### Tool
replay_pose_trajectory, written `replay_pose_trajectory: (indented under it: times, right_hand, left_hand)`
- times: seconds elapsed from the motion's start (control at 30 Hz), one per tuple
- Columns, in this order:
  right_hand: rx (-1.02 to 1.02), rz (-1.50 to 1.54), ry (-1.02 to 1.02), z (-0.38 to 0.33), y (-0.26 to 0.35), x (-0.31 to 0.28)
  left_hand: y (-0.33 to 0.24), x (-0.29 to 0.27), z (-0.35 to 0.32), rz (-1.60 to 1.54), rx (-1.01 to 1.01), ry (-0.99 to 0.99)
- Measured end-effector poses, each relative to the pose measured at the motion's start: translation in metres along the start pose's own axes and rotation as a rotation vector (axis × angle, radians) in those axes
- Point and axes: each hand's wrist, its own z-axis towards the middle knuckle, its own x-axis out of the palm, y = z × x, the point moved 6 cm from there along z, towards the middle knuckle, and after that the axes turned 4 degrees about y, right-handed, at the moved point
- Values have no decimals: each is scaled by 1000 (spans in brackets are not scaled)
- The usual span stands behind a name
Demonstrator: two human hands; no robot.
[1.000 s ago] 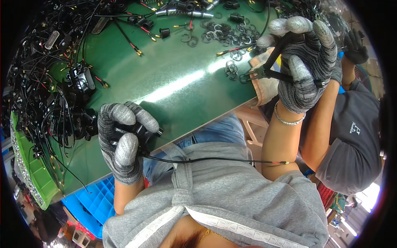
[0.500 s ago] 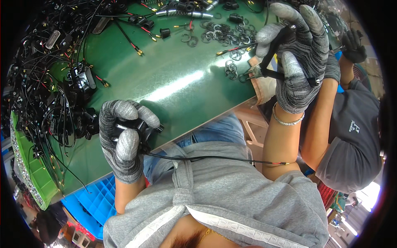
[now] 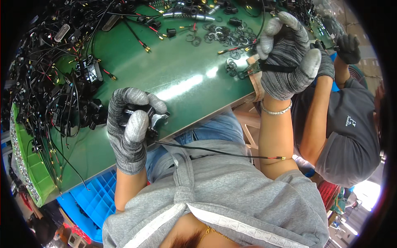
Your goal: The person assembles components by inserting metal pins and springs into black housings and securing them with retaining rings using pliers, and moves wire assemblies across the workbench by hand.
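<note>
One glossy black part (image 3: pixel 159 119) with one black cable (image 3: pixel 206 149) sits in the left hand (image 3: pixel 129 131), fingers closed around it, by the edge of the counter (image 3: pixel 165 62); one black-handled tool (image 3: pixel 277 68) lies in the right hand (image 3: pixel 285 51), fingers loosely curled. Dozens of rings (image 3: pixel 224 37) lie beyond.

Assembly workshop (heaped wired parts (image 3: pixel 62 101))

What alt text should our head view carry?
A left hand in a grey knit glove grips a black cabled part; the right hand, likewise gloved, holds a black-handled tool near dark C-shaped rings on a green table.
</note>
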Motion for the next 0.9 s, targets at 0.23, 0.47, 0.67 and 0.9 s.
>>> replay_pose_trajectory:
  times: [0.23,0.47,0.67,0.9]
  right_hand:
    - [-59,272,326,56,3,55]
    - [10,368,574,75,-1,138]
    - [29,262,624,70,-4,150]
    - [32,34,662,66,-1,152]
  left_hand:
    - [11,0,7,-105,103,104]
    - [15,3,10,-330,39,223]
    - [20,3,6,-360,50,183]
    - [17,6,4,-369,35,214]
